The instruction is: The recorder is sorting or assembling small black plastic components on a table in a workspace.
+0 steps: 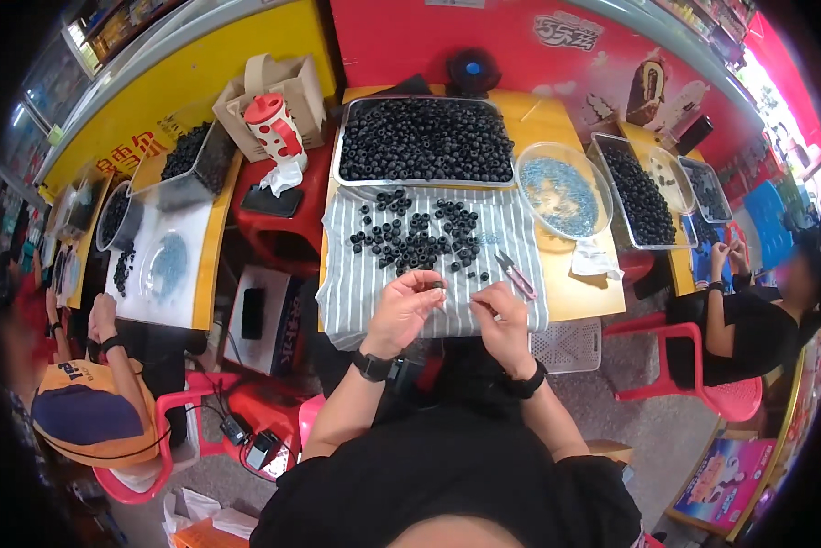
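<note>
My left hand [403, 312] is closed in a pinch at the near edge of a grey-and-white striped cloth [342, 283]. Between its fingertips is a small dark piece [437, 285], which looks like one of the black beads. To its right, my right hand [504, 321] is also pinched; whatever it holds is too small to make out. Loose black beads [420, 242] lie on the cloth beyond both hands. A pair of pink-handled thread snips [517, 276] rests just past my right hand. Farther back stands a clear tray [339, 151] heaped with black beads.
On the right sit a round dish [609, 205] of tiny bluish pieces and a crumpled tissue [596, 260]. A red-spotted cup [273, 132] and a phone [272, 202] occupy a red stool at left. Co-workers sit at tables on both sides. A white basket [566, 345] is below the table.
</note>
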### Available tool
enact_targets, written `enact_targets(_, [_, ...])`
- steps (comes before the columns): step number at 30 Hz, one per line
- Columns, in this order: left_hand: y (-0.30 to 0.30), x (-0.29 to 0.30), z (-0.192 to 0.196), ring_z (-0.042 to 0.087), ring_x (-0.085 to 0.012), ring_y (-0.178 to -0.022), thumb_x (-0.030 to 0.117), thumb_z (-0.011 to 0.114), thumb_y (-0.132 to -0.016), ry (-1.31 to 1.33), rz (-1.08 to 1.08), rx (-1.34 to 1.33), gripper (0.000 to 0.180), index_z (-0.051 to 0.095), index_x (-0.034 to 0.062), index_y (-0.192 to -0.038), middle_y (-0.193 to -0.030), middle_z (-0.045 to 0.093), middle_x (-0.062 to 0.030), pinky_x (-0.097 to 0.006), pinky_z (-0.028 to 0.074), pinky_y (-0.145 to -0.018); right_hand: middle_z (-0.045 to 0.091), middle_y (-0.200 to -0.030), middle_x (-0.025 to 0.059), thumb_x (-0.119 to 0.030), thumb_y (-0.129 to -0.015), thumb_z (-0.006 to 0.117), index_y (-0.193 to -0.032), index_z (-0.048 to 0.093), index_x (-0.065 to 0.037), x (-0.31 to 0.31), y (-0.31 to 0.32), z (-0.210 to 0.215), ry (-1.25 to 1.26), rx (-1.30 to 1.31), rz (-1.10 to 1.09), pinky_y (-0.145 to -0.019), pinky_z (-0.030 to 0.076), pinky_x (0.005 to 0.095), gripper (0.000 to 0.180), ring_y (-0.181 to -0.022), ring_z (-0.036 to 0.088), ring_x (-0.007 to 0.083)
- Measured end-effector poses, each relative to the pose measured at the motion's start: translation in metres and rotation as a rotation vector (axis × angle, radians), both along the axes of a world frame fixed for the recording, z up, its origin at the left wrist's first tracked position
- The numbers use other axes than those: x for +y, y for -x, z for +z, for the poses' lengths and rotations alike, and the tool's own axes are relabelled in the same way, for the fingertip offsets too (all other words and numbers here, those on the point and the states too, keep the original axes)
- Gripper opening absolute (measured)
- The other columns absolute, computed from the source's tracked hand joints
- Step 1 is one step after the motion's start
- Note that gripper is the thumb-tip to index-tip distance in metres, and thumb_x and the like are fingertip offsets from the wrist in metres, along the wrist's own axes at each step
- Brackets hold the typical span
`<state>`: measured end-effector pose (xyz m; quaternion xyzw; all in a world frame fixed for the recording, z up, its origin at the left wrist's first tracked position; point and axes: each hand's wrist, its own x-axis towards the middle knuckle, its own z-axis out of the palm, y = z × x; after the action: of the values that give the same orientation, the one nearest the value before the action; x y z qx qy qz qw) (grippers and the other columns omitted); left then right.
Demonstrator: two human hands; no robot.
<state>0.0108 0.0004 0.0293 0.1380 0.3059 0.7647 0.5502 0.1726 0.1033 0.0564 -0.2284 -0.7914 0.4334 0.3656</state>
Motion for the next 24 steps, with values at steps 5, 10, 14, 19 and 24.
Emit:
enact_targets(5, [-0.002,0.000,0.001,0.061,-0.0141,-0.084,-0.002,0.057,-0.091,-0.042,-0.021,-0.090,0.020,0.060,-0.0014,-0.111,-0.102,0.063,-0.0102,-0.025,0.051,-0.076,0.058,-0.076,0.0074,0.008,-0.078,0.065,-0.086,0.062,0.001,-0.007,0.012,0.014,0.168,0.109,0.059,-0.059,0.045,0.0259,0.010,-0.067,0.058,0.0143])
enact_targets(10, [-0.003,-0.003,-0.001,0.061,-0.0139,-0.083,0.002,0.057,-0.093,-0.032,-0.072,-0.113,0.020,0.059,-0.0022,-0.112,-0.102,0.063,-0.0094,-0.025,0.051,-0.075,0.058,-0.076,0.0075,0.008,-0.078,0.065,-0.085,0.062,0.001,-0.010,0.017,0.016,0.165,0.130,0.081,-0.060,0.045,0.0252,0.009,-0.067,0.058,0.0137])
enact_targets(14, [-0.005,-0.004,-0.001,0.061,-0.0138,-0.082,0.002,0.057,-0.093,-0.040,-0.089,-0.084,0.020,0.060,-0.0024,-0.113,-0.102,0.063,-0.0088,-0.025,0.051,-0.074,0.059,-0.075,0.0081,0.008,-0.078,0.065,-0.085,0.062,0.002,-0.010,0.018,0.012,0.148,0.121,0.087,-0.059,0.045,0.0255,0.010,-0.067,0.059,0.0148])
enact_targets(19, [-0.007,-0.005,-0.001,0.061,-0.0130,-0.080,0.001,0.059,-0.092,-0.021,-0.082,0.018,0.018,0.063,-0.0035,-0.108,-0.097,0.064,-0.0072,-0.024,0.050,-0.073,0.059,-0.076,0.0087,0.009,-0.077,0.065,-0.084,0.063,0.002,-0.010,0.021,0.017,0.111,0.096,0.155,-0.058,0.046,0.0256,0.010,-0.068,0.060,0.0153])
enact_targets(24, [-0.003,-0.009,-0.002,0.061,-0.0117,-0.076,-0.001,0.061,-0.090,-0.004,-0.142,0.148,0.014,0.067,-0.0047,-0.102,-0.093,0.063,-0.0056,-0.023,0.050,-0.069,0.060,-0.076,0.0076,0.007,-0.079,0.066,-0.083,0.063,0.002,-0.012,0.019,0.012,0.184,0.107,0.229,-0.056,0.044,0.0245,0.007,-0.066,0.059,0.0130])
